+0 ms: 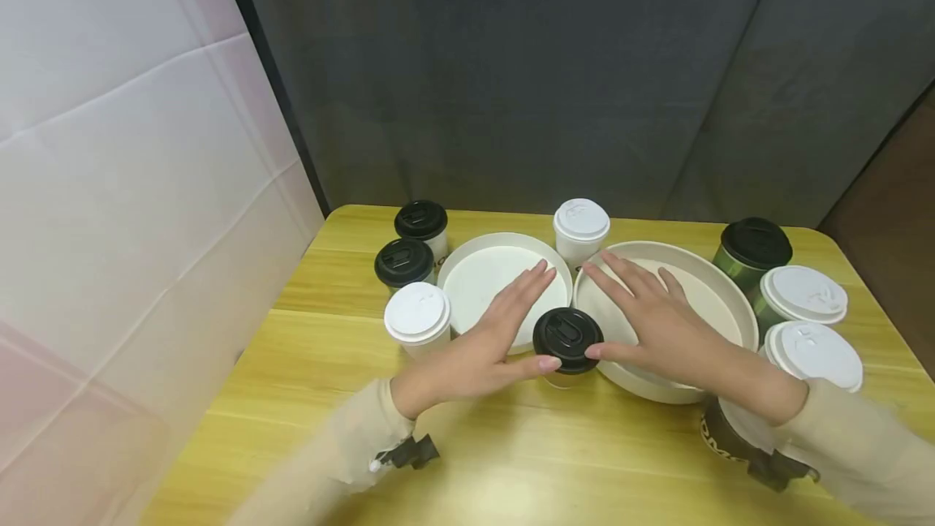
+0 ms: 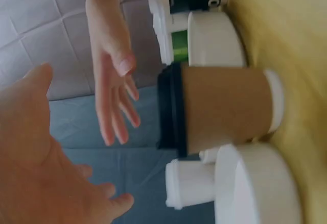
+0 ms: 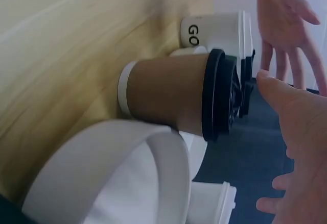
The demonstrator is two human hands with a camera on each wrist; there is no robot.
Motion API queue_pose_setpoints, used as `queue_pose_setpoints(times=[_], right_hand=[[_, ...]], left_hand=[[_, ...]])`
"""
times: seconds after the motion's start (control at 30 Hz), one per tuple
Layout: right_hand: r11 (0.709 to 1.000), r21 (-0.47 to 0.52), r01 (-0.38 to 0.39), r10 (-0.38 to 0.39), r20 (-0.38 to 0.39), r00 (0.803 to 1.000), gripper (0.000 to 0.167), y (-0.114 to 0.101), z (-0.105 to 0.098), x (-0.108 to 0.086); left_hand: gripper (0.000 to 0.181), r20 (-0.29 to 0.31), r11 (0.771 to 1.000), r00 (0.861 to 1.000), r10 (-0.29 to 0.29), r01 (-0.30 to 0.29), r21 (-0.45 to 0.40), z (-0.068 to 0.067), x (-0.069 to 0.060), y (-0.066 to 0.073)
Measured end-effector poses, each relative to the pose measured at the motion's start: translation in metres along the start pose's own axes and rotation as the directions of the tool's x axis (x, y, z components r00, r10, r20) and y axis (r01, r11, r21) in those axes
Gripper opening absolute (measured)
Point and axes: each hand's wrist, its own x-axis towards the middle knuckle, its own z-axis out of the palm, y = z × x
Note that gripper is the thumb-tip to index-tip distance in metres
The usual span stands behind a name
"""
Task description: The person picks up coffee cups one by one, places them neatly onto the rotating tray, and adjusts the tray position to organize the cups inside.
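Observation:
A paper coffee cup (image 2: pixel 225 109) with a brown sleeve and black lid (image 1: pixel 567 338) stands upright on the table. My left hand (image 1: pixel 485 347) hovers to its left with straight, spread fingers and holds nothing. On the cup's other side, my right hand (image 1: pixel 661 335) is likewise spread, above the larger round tray (image 1: pixel 719 299). Both wrist views show a gap between the hands and the cup. Behind the cup, a smaller white round tray (image 1: pixel 471 286) lies at the left, partly covered from view by my left fingers.
Left of the trays stand two black-lidded cups (image 1: pixel 404 262) and a white-lidded cup (image 1: pixel 418 315). A white cup (image 1: pixel 580 226) is behind, between the trays. At the right are a green black-lidded cup (image 1: pixel 752 250), white-lidded cups (image 1: pixel 807 295) and a dark-banded cup (image 1: pixel 719 433), partly hidden by my forearm.

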Motion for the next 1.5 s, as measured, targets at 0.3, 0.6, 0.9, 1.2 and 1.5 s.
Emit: queue_pose_setpoints(times=[0.3, 0.6, 0.9, 1.2, 1.5], right_hand=[[0.999, -0.016, 0.036, -0.037, -0.008, 0.999, 0.1, -0.014, 0.011, -0.001], [0.998, 0.003, 0.061, -0.061, -0.008, 0.998, 0.103, -0.019, 0.023, -0.003], [0.997, 0.019, 0.072, -0.072, -0.017, 0.997, 0.104, -0.02, 0.032, -0.006], [0.998, 0.019, 0.057, -0.056, -0.032, 0.998, 0.102, -0.02, 0.037, -0.007], [0.998, 0.046, 0.046, -0.045, -0.025, 0.999, 0.097, -0.02, 0.042, -0.008]], left_hand=[[0.093, -0.016, 0.988, 0.995, -0.094, 0.092, -0.125, 0.024, -0.02, -0.002], [0.087, -0.039, 0.947, 0.977, -0.208, 0.191, -0.259, 0.049, -0.033, -0.012], [0.084, -0.008, 0.918, 0.964, -0.264, 0.249, -0.31, 0.065, -0.039, -0.014], [0.084, 0.007, 0.924, 0.967, -0.255, 0.246, -0.291, 0.074, -0.039, -0.016], [0.082, 0.008, 0.927, 0.965, -0.263, 0.255, -0.277, 0.078, -0.039, -0.016]])
